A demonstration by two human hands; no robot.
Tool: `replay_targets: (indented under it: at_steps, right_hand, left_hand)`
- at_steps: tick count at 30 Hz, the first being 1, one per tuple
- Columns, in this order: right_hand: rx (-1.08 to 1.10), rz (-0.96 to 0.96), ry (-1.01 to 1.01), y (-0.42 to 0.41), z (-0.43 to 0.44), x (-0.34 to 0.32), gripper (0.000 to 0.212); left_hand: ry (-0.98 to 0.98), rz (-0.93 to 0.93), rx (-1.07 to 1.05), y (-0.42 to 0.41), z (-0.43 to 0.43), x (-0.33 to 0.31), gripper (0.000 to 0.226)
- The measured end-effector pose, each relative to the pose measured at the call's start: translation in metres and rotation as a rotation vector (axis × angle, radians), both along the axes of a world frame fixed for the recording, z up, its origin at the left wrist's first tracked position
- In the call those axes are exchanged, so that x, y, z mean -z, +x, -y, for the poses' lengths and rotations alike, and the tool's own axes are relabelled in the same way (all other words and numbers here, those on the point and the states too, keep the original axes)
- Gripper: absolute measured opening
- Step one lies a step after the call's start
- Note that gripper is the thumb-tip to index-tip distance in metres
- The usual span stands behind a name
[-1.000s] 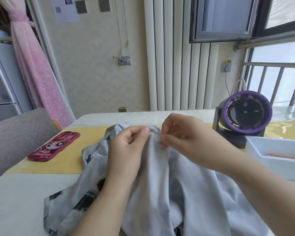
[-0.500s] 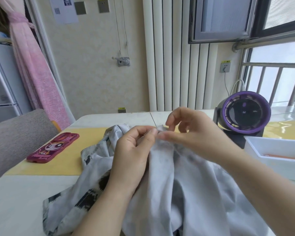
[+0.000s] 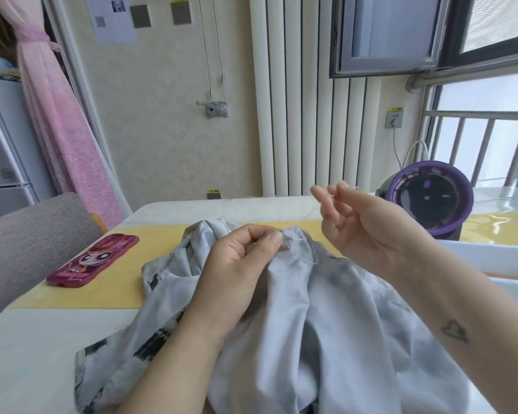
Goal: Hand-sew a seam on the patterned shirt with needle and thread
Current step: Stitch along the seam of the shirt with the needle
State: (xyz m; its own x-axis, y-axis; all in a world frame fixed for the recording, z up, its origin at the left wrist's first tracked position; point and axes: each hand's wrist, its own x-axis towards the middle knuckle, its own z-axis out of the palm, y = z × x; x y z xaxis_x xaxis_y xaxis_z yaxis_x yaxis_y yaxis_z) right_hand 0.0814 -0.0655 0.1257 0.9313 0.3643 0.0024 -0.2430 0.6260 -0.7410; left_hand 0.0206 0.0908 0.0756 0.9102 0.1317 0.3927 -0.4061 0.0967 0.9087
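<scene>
Above the shirt [image 3: 311, 324], the right hand [image 3: 371, 231] apparently pinches the needle [image 3: 332, 195].

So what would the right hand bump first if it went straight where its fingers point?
Nothing near: the right hand, pinching the needle, points up and away, so probably the white radiator, though depth is unclear.

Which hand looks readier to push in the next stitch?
The right hand: it pinches the thin silver needle, held above the seam. The left hand is busy pinching the edge of the grey patterned shirt.
</scene>
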Motion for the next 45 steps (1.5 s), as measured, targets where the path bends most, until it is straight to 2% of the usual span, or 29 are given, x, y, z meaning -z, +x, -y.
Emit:
replay_targets:
  at_steps: [1,2,3,6,7,10,14,18,21,25,29,32,36,42,45]
  right_hand:
    - [0.005,-0.036,0.077,-0.001,0.001,-0.001,0.026]
    - [0.008,0.002,0.072,0.000,0.000,-0.001,0.027]
    - [0.035,0.113,-0.028,0.002,-0.002,0.001,0.026]
    - [0.382,0.811,-0.795,-0.001,-0.006,0.011,0.022]
    - [0.463,0.982,-0.947,0.001,-0.006,0.014,0.021]
    - [0.566,1.261,-1.083,0.007,-0.006,0.022,0.020]
    - [0.582,1.329,-1.119,0.009,-0.004,0.022,0.021]
    - [0.422,1.121,-1.009,-0.002,-0.004,0.015,0.018]
    - [0.347,1.125,-0.956,-0.009,-0.009,0.016,0.023]
    - [0.362,1.249,-1.078,-0.007,-0.014,0.028,0.020]
    - [0.358,1.254,-1.133,0.000,-0.010,0.027,0.021]
    - [0.237,1.225,-1.225,-0.002,-0.006,0.020,0.021]
    - [0.097,1.195,-1.342,-0.006,0.002,0.007,0.024]
    - [0.192,1.375,-1.564,0.000,0.007,0.006,0.029]
    - [0.167,1.383,-1.567,-0.002,0.008,0.005,0.031]
  left_hand:
    - [-0.001,-0.009,-0.013,0.000,0.000,0.000,0.007]
    - [-0.003,-0.018,-0.021,0.000,0.000,0.000,0.007]
    - [-0.005,-0.027,-0.022,0.000,0.000,0.000,0.007]
    - [-0.002,-0.048,-0.021,0.000,0.000,0.000,0.006]
    - [0.004,-0.046,-0.027,0.001,0.000,0.000,0.007]
    - [0.027,-0.041,-0.029,0.000,0.001,0.000,0.011]
    - [0.048,-0.041,-0.030,0.000,0.002,0.000,0.011]
    - [0.095,0.004,-0.051,-0.002,0.002,-0.002,0.011]
    - [0.133,0.041,-0.046,-0.004,0.002,-0.004,0.012]
    - [0.204,0.041,-0.054,-0.006,0.000,-0.006,0.013]
    - [0.358,-0.021,-0.110,-0.006,-0.007,-0.006,0.008]
    - [0.459,-0.020,-0.147,-0.006,-0.010,-0.005,0.011]
    - [0.474,-0.020,-0.156,-0.005,-0.008,-0.004,0.010]
    - [0.433,-0.037,-0.124,-0.006,-0.008,-0.005,0.008]
    - [0.409,-0.055,-0.126,-0.005,-0.008,-0.005,0.008]
